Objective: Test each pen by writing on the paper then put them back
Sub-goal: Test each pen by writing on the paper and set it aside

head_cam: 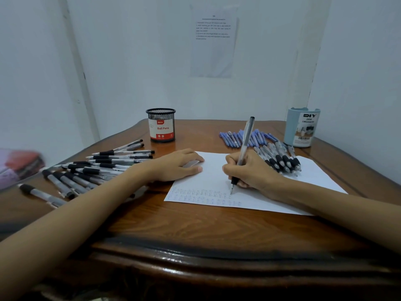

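Black mesh cup [160, 118], blue pens [243, 137].

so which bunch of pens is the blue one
The blue pens lie at the back right, just left of the pale blue desk organizer. The left bunch and the right bunch on the paper are grey with black grips.

On the surface [195, 224] the paper [217, 177] lies in the middle, loose pens [91, 168] to its left, more pens [280, 159] at its right, two holders [161, 125] [302, 127] behind.
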A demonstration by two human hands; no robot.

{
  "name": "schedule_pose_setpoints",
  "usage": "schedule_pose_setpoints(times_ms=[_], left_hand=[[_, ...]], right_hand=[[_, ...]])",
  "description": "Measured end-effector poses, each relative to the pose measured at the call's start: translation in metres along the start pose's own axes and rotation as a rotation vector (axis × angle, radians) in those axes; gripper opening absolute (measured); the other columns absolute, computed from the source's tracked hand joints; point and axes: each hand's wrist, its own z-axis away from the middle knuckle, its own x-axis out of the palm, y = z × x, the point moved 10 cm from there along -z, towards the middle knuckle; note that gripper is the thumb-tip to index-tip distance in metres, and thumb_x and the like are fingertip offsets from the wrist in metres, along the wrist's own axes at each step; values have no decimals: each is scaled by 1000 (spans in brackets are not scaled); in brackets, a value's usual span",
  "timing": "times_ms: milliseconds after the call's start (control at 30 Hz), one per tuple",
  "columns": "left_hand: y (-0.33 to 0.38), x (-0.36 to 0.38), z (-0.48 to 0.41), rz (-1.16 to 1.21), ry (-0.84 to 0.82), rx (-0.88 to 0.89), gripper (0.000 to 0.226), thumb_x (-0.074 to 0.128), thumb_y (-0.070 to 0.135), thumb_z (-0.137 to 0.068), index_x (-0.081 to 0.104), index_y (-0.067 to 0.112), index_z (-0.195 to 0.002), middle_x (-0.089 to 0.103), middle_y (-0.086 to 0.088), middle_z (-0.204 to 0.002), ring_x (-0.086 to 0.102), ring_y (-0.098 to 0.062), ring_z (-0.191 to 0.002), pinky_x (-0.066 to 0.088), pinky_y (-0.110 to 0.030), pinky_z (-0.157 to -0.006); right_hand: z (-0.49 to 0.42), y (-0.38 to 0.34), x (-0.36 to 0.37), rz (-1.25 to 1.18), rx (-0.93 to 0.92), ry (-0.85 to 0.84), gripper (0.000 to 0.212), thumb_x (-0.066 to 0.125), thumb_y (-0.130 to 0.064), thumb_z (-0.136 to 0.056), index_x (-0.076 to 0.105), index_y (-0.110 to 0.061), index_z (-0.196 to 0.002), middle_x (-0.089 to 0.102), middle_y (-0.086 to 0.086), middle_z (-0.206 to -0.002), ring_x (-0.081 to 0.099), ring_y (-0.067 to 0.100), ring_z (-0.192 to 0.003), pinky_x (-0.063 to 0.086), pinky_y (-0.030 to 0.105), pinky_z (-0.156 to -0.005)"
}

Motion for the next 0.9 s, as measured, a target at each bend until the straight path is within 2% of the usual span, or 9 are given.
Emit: schedule_pose_setpoints(times_ms=[67, 200, 300, 433, 567, 633, 700, 800, 900], left_hand=[[-1, 0, 0, -3, -1, -3, 43, 37, 38, -97, 38, 24, -138, 36, 3, -143, 36, -11, -127, 24, -17, -97], [-1, 1, -1, -1, -6, -7, 43, 36, 39, -97, 38, 25, -138, 35, 3, -144, 35, -11, -128, 24, -18, -98], [-1, 1, -2, 1, -4, -8, 43, 37, 39, -97, 37, 25, -138, 35, 3, -144, 35, -11, -128, 24, -18, -99], [-1, 1, -1, 9, -4, -2, 43, 37, 39, -97, 38, 25, -138, 35, 4, -144, 35, -11, -127, 24, -18, -99], [-2, 1, -1, -1, -6, -1, 44, 37, 39, -97, 38, 25, -138, 35, 4, -143, 35, -10, -127, 25, -19, -99], [-2, 0, -1, -1, -1, 4, 43, 37, 39, -97, 38, 25, -138, 36, 3, -143, 36, -10, -127, 26, -19, -100], [0, -1, 0, -1, 7, 12, 43, 38, 38, -97, 39, 24, -137, 38, 3, -141, 37, -10, -125, 27, -19, -99], [0, -3, 1, -6, 20, 21, 40, 39, 37, -97, 43, 24, -135, 40, 3, -139, 39, -11, -123, 29, -21, -101], [0, -5, 1, -6, 33, 26, 38, 41, 37, -96, 45, 25, -133, 42, 3, -138, 40, -11, -122, 32, -23, -101]], right_hand=[[-1, -1, 0, 6, -9, 2, 43, 55, 3, -87, 37, -11, -50, 41, -7, -36, 35, 8, -34, 30, 13, -36], [-1, -3, 0, 10, -27, 4, 43, 52, 6, -85, 34, -12, -50, 31, -3, -41, 34, 3, -35, 29, 14, -38], [0, -3, 0, 8, -40, 4, 43, 54, 4, -87, 36, -11, -51, 37, -5, -39, 34, 6, -35, 30, 13, -37], [-1, -4, -1, 27, -47, 18, 42, 52, 6, -85, 34, -12, -52, 30, -4, -41, 31, 4, -37, 30, 13, -39], [0, -5, 0, 33, -47, 6, 43, 54, 2, -88, 35, -12, -52, 34, -7, -38, 32, 5, -36, 30, 13, -37], [2, -12, 1, 82, -91, 13, 42, 58, -4, -89, 36, -11, -53, 34, -4, -42, 34, 3, -36, 31, 12, -39], [5, -17, 2, 80, -92, 24, 41, 62, -27, -85, 39, -9, -56, 38, 1, -49, 35, 2, -37, 29, 13, -38], [2, -9, -5, -32, 51, 39, 52, 46, -57, -81, 40, -12, -53, 40, -2, -52, 31, 6, -40, 23, 16, -39], [0, -5, -14, 11, 71, 75, 39, 51, -43, -90, 46, -15, -63, 40, -6, -51, 31, 6, -42, 24, 16, -41]])
